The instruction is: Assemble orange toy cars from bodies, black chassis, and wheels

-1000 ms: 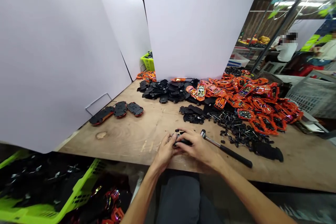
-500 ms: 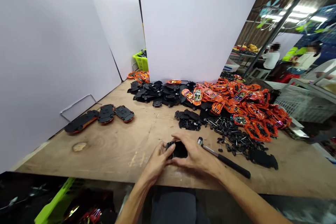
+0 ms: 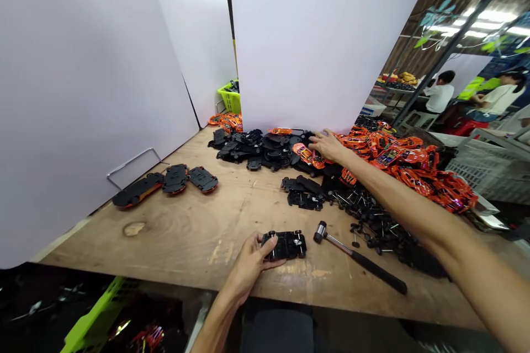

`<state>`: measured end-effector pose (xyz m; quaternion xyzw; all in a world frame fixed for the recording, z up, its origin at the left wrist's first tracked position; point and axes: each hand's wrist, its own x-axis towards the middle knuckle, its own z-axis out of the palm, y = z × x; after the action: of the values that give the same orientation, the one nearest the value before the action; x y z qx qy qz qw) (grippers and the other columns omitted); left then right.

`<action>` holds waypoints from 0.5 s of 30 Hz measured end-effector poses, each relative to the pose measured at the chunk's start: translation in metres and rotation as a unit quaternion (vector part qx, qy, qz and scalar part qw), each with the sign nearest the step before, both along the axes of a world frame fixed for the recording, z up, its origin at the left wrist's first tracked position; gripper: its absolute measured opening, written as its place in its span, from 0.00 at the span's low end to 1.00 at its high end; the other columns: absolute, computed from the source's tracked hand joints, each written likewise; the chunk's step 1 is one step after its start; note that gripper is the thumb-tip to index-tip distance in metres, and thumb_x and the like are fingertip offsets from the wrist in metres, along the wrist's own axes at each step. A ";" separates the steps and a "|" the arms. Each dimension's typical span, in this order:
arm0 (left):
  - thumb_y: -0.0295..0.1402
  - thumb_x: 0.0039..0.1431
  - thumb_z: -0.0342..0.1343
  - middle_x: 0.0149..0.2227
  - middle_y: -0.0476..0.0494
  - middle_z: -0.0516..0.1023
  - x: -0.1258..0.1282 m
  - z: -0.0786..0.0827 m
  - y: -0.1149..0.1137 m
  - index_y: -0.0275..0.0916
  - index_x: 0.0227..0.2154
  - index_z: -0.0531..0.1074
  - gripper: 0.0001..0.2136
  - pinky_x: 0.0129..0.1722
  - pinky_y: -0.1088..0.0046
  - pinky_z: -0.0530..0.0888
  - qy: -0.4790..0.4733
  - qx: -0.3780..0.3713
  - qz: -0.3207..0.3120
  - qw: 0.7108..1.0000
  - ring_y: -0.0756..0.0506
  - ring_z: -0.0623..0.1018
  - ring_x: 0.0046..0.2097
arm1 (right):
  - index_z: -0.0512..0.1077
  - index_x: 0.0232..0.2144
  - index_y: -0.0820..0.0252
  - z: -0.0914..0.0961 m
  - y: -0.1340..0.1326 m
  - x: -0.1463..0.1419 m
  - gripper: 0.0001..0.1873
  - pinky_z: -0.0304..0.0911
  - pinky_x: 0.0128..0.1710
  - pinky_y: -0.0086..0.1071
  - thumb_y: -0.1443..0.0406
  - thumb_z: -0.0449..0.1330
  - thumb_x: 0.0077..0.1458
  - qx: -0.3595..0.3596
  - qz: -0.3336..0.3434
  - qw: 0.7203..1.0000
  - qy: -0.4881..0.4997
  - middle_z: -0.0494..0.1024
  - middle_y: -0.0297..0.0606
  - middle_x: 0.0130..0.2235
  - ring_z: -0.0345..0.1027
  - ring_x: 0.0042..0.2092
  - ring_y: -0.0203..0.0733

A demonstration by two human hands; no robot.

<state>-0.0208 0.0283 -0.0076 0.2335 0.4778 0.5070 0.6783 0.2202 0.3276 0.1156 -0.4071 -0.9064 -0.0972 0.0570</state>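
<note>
Near the table's front edge, my left hand (image 3: 250,255) grips a black toy car chassis (image 3: 289,246) by its left end, thumb on top. Wheels and metal axles show on the chassis. My right hand (image 3: 329,146) is stretched far forward over the orange toy car bodies (image 3: 408,154), its fingers apart and bent downward. Just left of and below those fingers lies an orange car body (image 3: 302,151); whether they touch it I cannot tell. Right of the chassis rests a hammer (image 3: 364,266) with a black handle.
Black chassis parts (image 3: 236,146) are heaped along the white partition (image 3: 298,44). Loose wheel axles (image 3: 351,198) lie under my right forearm. Three car pieces, black side up (image 3: 175,178), sit at left by a wire stand (image 3: 132,162). Two people (image 3: 441,94) sit in the background.
My right hand has left the chassis and reached forward to the orange bodies. The chassis, still in my left hand, now shows its wheels and axles. The view has shifted slightly.
</note>
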 end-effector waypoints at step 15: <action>0.35 0.53 0.72 0.33 0.46 0.77 0.003 0.006 -0.033 0.38 0.30 0.66 0.18 0.39 0.55 0.86 0.020 -0.020 0.011 1.000 0.43 0.82 0.37 | 0.68 0.60 0.61 -0.123 -0.178 -0.066 0.22 0.65 0.52 0.43 0.72 0.54 0.65 -0.133 0.056 0.976 0.165 0.80 0.53 0.51 0.74 0.49 0.54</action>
<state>-0.0182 -0.0047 -0.0019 0.2247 0.5035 0.5001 0.6678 0.1544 0.1494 -0.0075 -0.3699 -0.9108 0.0957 0.1564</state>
